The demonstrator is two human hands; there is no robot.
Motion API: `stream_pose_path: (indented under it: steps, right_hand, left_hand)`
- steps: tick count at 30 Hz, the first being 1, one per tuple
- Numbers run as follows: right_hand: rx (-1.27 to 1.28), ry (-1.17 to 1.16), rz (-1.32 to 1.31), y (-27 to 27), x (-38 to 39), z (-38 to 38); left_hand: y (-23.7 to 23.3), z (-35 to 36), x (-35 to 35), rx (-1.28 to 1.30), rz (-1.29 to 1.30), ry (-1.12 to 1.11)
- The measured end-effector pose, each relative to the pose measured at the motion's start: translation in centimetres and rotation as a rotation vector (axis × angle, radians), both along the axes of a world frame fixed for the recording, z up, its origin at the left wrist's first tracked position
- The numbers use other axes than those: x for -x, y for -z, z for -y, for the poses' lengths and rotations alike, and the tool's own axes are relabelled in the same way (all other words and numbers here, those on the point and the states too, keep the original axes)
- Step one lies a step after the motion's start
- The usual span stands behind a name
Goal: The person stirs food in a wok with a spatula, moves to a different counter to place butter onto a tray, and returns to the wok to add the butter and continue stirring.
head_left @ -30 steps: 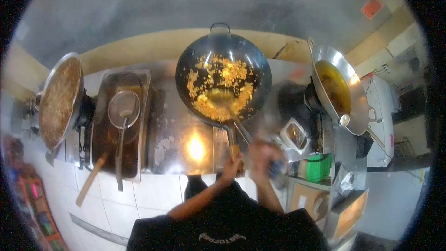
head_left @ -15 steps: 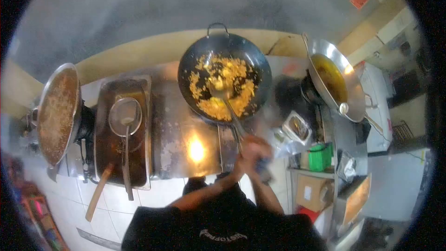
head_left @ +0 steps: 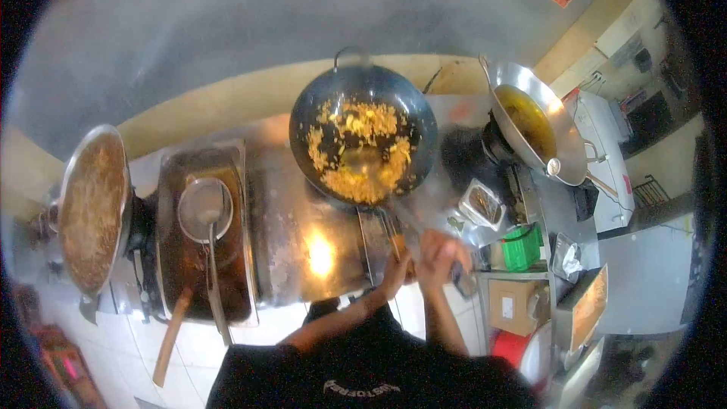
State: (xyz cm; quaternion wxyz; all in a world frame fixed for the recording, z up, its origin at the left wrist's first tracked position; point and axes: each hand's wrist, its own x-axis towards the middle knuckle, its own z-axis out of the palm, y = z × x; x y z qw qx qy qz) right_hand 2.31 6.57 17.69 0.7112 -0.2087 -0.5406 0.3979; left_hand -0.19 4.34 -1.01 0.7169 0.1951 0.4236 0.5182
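A dark wok (head_left: 422, 129) stands on the stove, with a ring of yellow-brown crumbly food (head_left: 363, 185) around a bare patch. My left hand (head_left: 397, 273) is closed around the wok's handle (head_left: 393, 233) at the near side. Beside it, to the right, my right hand (head_left: 441, 259) is smeared by motion but looks closed on the handle of a long metal cooking ladle. The ladle's head (head_left: 360, 160) is a blur in the middle of the wok.
Left stand a pan of foaming brown liquid (head_left: 95, 212) and a tray (head_left: 248, 257) holding a mesh strainer (head_left: 205, 210); a wooden handle (head_left: 173, 337) juts out. On the right are a metal wok with yellow oil (head_left: 532, 123), a small container (head_left: 482, 204) and a green basket (head_left: 522, 248).
My hands have moved apart, the right one going right and slightly down. The food in the wok is spread differently, and the ladle is now blurred. The view has shifted slightly.
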Motion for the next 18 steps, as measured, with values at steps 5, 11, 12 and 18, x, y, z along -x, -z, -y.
stream_pose_path:
  steps: [5,11,12,18]
  right_hand:
    - [0.288,0.15,0.376,-1.6,-1.8,-0.6]
    - [0.331,0.105,0.896,-5.6,-4.4,1.7]
    - [0.263,0.033,0.985,-2.4,-6.9,1.4]
    - [0.408,-0.001,0.48,-6.6,-5.1,0.1]
  left_hand:
    - [-4.3,2.0,-1.1,0.124,0.016,-0.144]
    - [-2.2,2.2,-2.3,0.073,-0.038,-0.19]
    - [-2.4,2.1,-2.2,0.064,-0.052,-0.192]
    - [4.2,3.0,-4.4,0.074,-0.109,-0.228]
